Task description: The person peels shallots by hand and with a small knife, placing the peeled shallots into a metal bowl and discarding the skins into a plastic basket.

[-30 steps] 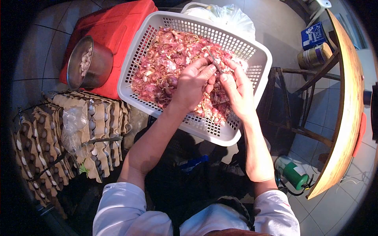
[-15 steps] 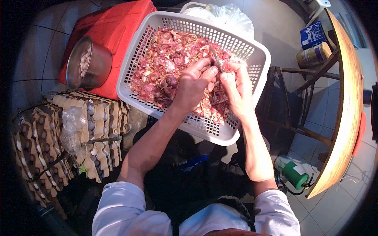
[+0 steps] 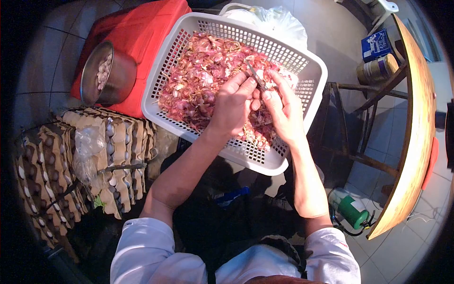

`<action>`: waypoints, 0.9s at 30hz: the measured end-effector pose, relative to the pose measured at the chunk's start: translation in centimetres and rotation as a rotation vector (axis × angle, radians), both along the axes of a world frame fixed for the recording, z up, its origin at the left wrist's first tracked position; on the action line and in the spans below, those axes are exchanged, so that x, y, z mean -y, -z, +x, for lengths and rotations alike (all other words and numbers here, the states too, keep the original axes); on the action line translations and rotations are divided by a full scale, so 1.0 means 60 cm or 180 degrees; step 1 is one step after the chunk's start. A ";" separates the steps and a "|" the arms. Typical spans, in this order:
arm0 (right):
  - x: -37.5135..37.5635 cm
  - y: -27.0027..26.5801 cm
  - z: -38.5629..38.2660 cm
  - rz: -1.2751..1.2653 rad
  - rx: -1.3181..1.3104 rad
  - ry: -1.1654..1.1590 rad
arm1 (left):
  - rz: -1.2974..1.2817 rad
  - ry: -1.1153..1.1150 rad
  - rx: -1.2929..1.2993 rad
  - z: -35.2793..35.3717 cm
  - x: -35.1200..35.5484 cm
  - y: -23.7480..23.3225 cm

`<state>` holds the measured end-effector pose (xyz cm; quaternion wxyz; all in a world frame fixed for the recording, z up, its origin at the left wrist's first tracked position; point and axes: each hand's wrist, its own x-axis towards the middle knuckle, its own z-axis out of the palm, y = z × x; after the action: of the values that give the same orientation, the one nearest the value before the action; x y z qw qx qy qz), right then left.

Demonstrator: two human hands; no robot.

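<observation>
A grey perforated basket [image 3: 150, 90] holds a heap of reddish-purple shallots and loose skins [image 3: 208, 59]. Over its right half, my two hands almost meet. My right hand [image 3: 287, 111] grips a small knife [image 3: 255, 74] between thumb and fingers; the thin blade slants up and left, and its handle is mostly hidden. My left hand [image 3: 231, 106] is closed beside the blade, thumb against the curled fingers. What it pinches is too small and covered to make out.
Left of the basket, a metal pot [image 3: 120, 78] of pale peeled pieces sits on a red box [image 3: 151, 35]. Stacked egg trays [image 3: 127, 165] stand below. A plastic bag [image 3: 279, 26] lies behind. At right are a wooden tabletop [image 3: 411, 128] and a green canister [image 3: 353, 211].
The knife blade has tipped further left and its tip sits lower. My right fingers have lifted and straightened slightly. My left hand has barely shifted.
</observation>
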<state>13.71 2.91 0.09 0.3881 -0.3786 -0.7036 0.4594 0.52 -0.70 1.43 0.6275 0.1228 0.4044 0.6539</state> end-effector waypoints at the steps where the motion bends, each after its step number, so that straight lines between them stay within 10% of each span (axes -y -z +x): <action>1: 0.004 -0.011 0.002 -0.0249 -0.0018 -0.0031 | 0.0016 0.0044 0.0011 0.000 0.001 0.003; 27: 0.001 -0.011 0.004 -0.0123 -0.0010 -0.0058 | 0.0004 0.0384 -0.0326 -0.013 0.002 0.007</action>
<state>13.95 2.86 0.74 0.3776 -0.3788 -0.6974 0.4770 -0.27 -0.85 1.01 0.6442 0.1807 0.4275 0.6080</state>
